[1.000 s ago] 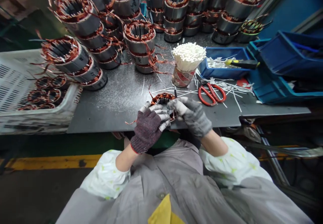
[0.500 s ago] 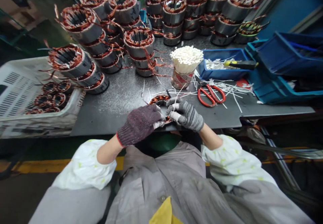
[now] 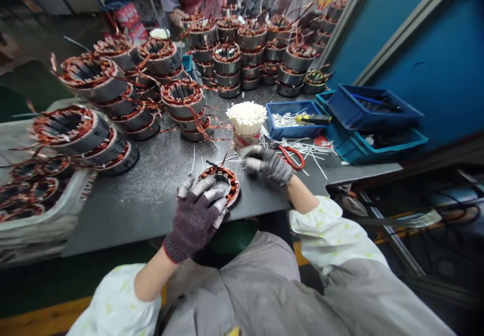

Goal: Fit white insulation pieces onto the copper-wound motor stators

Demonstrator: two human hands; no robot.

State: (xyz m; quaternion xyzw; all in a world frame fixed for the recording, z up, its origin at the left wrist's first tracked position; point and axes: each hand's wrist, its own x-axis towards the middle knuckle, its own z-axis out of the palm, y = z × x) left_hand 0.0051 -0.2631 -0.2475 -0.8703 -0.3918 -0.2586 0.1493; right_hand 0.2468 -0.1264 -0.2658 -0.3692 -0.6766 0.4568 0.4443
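Copper-wound stator (image 3: 231, 187) lies flat on the dark counter (image 3: 151, 210), kept steady under the left hand (image 3: 194, 220), open with fingers spread across its rim; the right hand (image 3: 266, 165) curls just beside it, grip unclear.

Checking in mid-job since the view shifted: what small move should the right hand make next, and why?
Probably pick up a loose white cable tie with the right hand. That hand looks free, held just off the copper-wound stator, and ties lie near it on the dark bench, while the left hand already rests across the stator, seemingly steadying it.
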